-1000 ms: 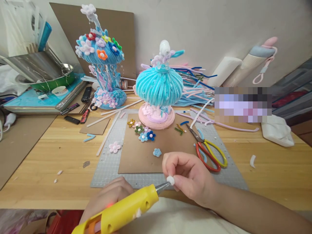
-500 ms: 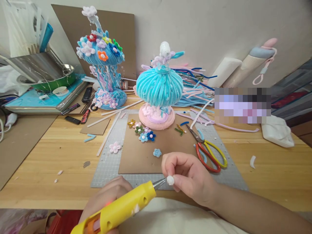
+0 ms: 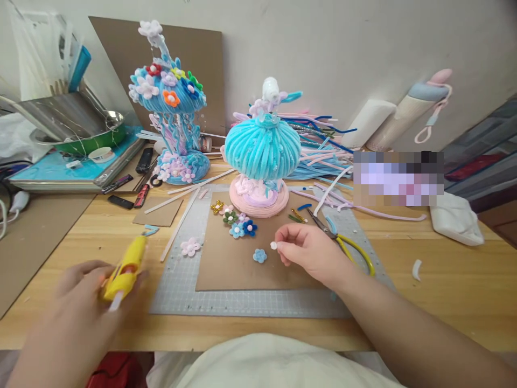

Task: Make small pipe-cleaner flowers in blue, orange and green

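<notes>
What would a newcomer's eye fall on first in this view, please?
Probably the turquoise pleated dome above a round pink base, near the centre, then the blue, flower-covered piece to its left. Nearer, the left hand holds a yellow glue gun, while the right hand pinches a small white piece near a light-blue flower.

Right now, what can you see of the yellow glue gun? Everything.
The yellow glue gun looks plastic, with an opening toward the rear and a whitish stick protruding from its back end. The left hand grips it, front end pointing forward. It is left of the gray cutting mat, over the wooden table; table contact is unclear. Its nozzle can't be made out.
</notes>
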